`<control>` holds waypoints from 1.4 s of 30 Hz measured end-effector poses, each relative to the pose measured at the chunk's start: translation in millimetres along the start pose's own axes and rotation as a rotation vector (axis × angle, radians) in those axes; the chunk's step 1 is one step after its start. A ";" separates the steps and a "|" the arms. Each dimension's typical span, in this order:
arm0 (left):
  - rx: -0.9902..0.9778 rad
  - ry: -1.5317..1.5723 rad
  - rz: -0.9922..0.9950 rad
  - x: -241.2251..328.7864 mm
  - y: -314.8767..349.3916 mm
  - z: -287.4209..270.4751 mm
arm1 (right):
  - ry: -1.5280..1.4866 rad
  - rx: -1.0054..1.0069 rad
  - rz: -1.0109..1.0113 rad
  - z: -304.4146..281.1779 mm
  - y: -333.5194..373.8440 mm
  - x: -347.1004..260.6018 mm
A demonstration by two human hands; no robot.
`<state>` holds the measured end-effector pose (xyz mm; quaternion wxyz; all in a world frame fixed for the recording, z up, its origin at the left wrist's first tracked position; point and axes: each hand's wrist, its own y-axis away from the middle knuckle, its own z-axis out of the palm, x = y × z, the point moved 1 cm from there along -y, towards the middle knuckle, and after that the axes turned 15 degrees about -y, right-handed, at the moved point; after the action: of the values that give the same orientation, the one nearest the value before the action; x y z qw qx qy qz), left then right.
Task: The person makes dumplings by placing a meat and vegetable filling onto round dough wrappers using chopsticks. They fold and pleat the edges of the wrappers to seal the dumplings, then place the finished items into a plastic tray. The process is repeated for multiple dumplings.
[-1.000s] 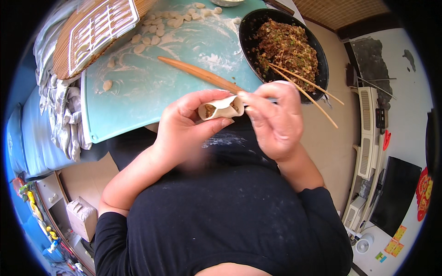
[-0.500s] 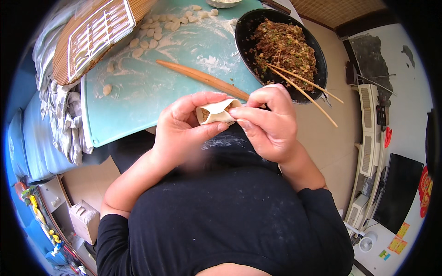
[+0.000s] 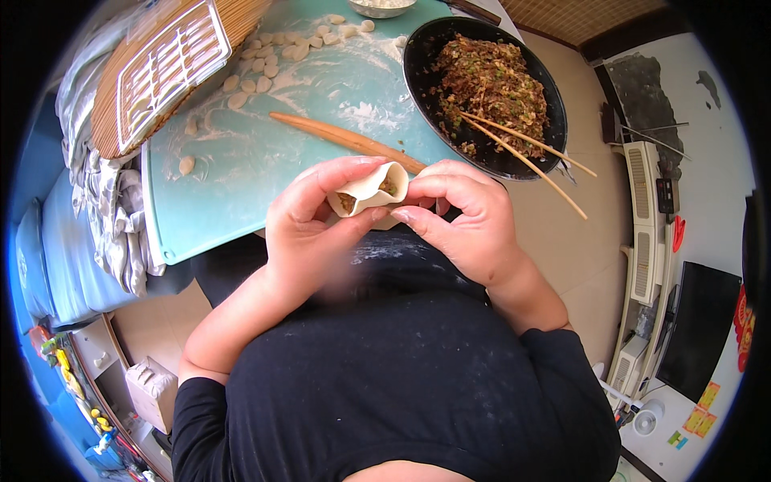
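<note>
A white dumpling (image 3: 369,189) is held between my two hands, pinched together at its middle. Both ends gape, and brown filling shows inside them. My left hand (image 3: 309,210) curls round its left side, fingers above and thumb below. On its right side, the fingertips and thumb of my right hand (image 3: 470,210) grip the wrapper's edge. Just beyond my hands a wooden rolling pin (image 3: 345,141) lies on the floured teal board (image 3: 217,201). Far right, a black pan (image 3: 418,76) holds chopped filling (image 3: 498,88), with a pair of chopsticks (image 3: 526,145) resting in it.
Several small dough pieces (image 3: 265,64) lie at the board's far left. A round woven tray (image 3: 104,120) bearing a white plastic dumpling tray (image 3: 173,68) overlaps the left edge, beside a crumpled grey cloth (image 3: 116,217). A metal bowl (image 3: 384,8) stands at the far edge.
The dumpling has turned in my hands, so its right opening now faces up more. My right fingers have shifted from its middle to its right edge.
</note>
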<state>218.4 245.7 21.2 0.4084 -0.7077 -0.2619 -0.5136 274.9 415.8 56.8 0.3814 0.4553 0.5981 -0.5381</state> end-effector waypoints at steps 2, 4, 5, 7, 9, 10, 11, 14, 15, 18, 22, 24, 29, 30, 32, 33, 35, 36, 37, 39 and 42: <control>0.005 -0.198 0.110 -1.4 -1.2 -1.6 | 0.124 -0.009 -0.088 0.2 -1.5 0.6; 0.020 -0.289 0.146 -2.2 -0.9 -2.1 | 0.220 -0.008 -0.165 1.5 -2.9 1.0; 0.028 -0.334 0.164 -2.5 -0.8 -2.4 | 0.256 -0.003 -0.196 2.9 -3.6 1.2; 0.134 -0.349 0.176 1.1 -3.8 2.1 | 0.298 0.003 -0.240 5.6 -4.6 1.2; 0.179 -0.357 0.182 2.6 -4.8 3.6 | 0.311 0.009 -0.262 7.0 -4.8 0.5; 0.172 -0.357 0.182 2.3 -4.6 3.3 | 0.306 0.010 -0.277 7.2 -4.9 1.5; 0.165 -0.356 0.183 2.0 -4.6 3.2 | 0.301 0.011 -0.290 6.9 -5.1 3.7; 0.122 -0.201 0.070 0.8 -2.6 3.0 | 0.189 -0.015 -0.235 3.3 -4.8 9.1; 0.088 -0.116 0.029 1.2 -1.8 2.4 | 0.135 -0.030 -0.200 0.1 -4.0 9.6; 0.012 0.055 -0.051 1.1 -0.3 0.5 | 0.030 -0.048 0.025 -11.1 -7.2 5.8; 0.022 0.089 -0.057 -2.4 -0.6 3.4 | -0.020 -0.058 0.040 -11.2 -13.2 9.4; 0.035 0.102 -0.076 -1.6 -0.8 5.0 | -0.027 -0.060 0.009 -10.0 -14.0 10.6; 0.007 0.034 -0.164 1.5 1.0 1.8 | 0.002 -0.022 -0.045 -4.9 -11.8 11.0; 0.019 0.023 -0.162 1.1 1.3 1.7 | 0.018 -0.007 -0.042 -2.7 -10.7 10.0; 0.042 0.000 -0.157 -1.4 1.3 2.4 | 0.050 0.023 -0.036 1.6 -8.2 8.0; 0.051 -0.011 -0.159 -3.1 1.8 2.2 | 0.102 0.028 -0.085 4.2 -8.2 6.3; 0.067 -0.032 -0.160 -6.6 3.0 2.1 | 0.207 0.039 -0.182 9.9 -8.7 2.7; 0.101 -0.052 -0.143 -7.8 2.8 2.8 | 0.249 0.042 -0.204 12.2 -8.4 1.9; 0.135 -0.072 -0.127 -8.8 2.2 4.2 | 0.281 0.052 -0.252 14.0 -8.8 4.0; 0.171 -0.128 -0.090 -9.1 0.3 6.2 | 0.351 0.076 -0.345 15.0 -8.4 10.0; 0.182 -0.220 -0.044 -6.8 -1.1 6.7 | 0.407 0.056 -0.388 15.4 -8.3 6.4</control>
<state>218.7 252.3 14.2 0.4281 -0.7140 -0.3660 -0.4158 264.6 401.4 51.2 0.1307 0.4411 0.7233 -0.5149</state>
